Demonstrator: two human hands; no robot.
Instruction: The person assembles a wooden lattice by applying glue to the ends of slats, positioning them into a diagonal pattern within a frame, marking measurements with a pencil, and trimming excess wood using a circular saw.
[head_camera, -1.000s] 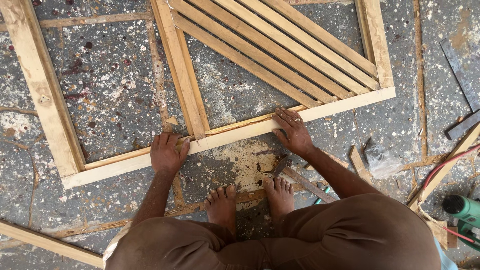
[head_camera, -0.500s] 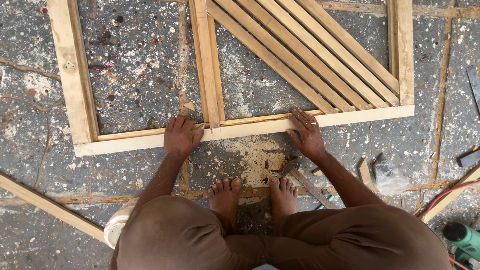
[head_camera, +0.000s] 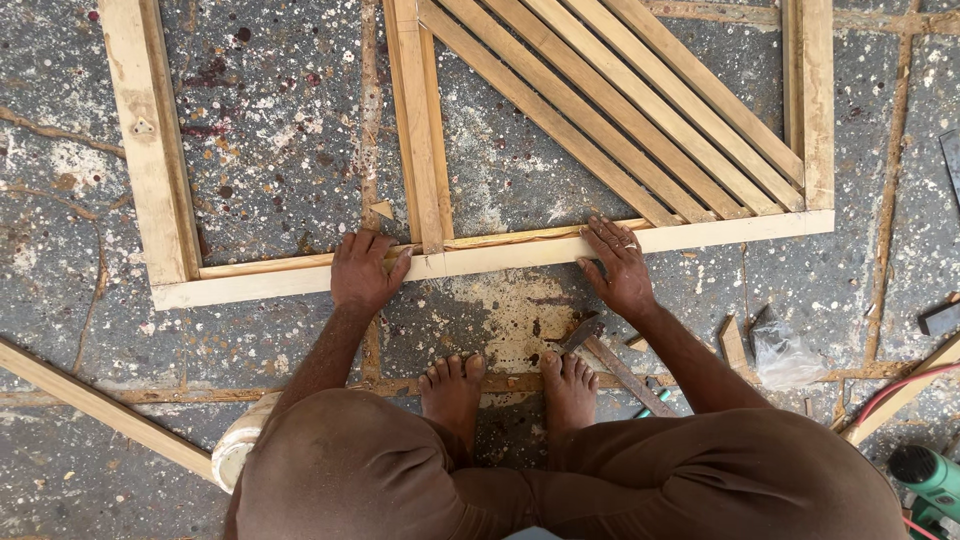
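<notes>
Now both hands, left hand (head_camera: 365, 272) and right hand (head_camera: 620, 268), press flat, grip open, on wooden frame (head_camera: 500, 257).

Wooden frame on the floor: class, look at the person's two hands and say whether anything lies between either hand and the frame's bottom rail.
Nothing visible does. The left hand and the right hand both rest flat, directly on the bottom rail of the wooden frame. The small wood chip lies inside the frame, clear of both hands.
</notes>
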